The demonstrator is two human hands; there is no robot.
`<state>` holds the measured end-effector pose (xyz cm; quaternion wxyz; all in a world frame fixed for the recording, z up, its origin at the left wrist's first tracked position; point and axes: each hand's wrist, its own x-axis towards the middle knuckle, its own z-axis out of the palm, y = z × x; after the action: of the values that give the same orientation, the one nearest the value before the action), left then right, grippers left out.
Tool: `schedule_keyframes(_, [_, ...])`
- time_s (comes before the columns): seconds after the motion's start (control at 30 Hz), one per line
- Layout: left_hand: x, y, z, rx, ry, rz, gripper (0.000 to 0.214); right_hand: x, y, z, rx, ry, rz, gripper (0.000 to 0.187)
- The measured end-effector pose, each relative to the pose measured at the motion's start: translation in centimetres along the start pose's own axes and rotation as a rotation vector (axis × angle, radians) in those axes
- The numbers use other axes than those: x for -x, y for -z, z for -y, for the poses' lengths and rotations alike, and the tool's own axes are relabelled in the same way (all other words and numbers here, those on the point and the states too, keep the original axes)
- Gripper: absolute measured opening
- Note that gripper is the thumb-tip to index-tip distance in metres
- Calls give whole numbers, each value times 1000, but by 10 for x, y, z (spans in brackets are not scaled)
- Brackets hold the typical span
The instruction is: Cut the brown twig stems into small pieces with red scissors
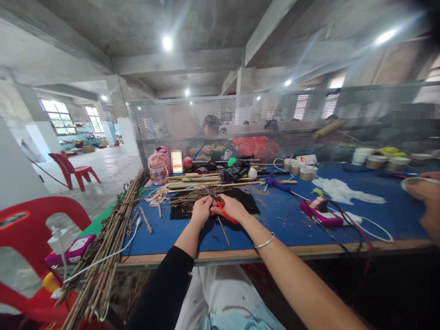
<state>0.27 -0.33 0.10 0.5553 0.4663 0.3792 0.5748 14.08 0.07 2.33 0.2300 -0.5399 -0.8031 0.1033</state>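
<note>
My right hand is closed around red-handled scissors, whose blades point away from me over the pile. Close beside it, my left hand is closed in a pinch on what looks like a thin twig, mostly hidden by the fingers. Both hands are above a black mat scattered with cut bits. A heap of short brown twigs lies on the mat, just beyond the left hand. One thin stick slants from below the hands toward the table's front edge.
Long dry stems overhang the table's left edge beside a red chair. A blue glue gun, a purple power strip and cables lie right. A perforated screen stands behind. Another person's hand is far right.
</note>
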Motion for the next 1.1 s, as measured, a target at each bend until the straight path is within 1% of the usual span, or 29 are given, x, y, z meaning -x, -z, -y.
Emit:
schedule_keyframes(0.13, [0, 0, 0, -19, -8, 2, 28, -5, 6, 0, -108, 42, 94, 51])
schedule_keyframes(0.27, [1, -1, 1, -22, -15, 15, 32, -9, 12, 3, -135, 50, 139, 50])
schedule_keyframes(0.37, [1, -1, 1, -38, -11, 10, 32, -10, 15, 6, -133, 47, 128, 48])
schedule_keyframes(0.5, [4, -2, -3, -42, 12, -3, 29, -9, 16, 7, -118, 42, 76, 45])
schedule_keyframes(0.67, [5, -4, -5, -33, 23, 31, 24, -5, 13, 1, -102, 65, 37, 48])
schedule_keyframes(0.9, [3, -3, -2, -23, 145, -17, 18, -3, 5, -5, 19, 42, 13, 49])
schedule_keyframes(1.0, [3, -2, -2, 27, 117, 11, 24, -2, 7, -4, 34, 2, 51, 49])
schedule_keyframes(1.1, [2, 0, -2, 49, 69, -15, 36, -2, 12, 0, 31, 11, 102, 53])
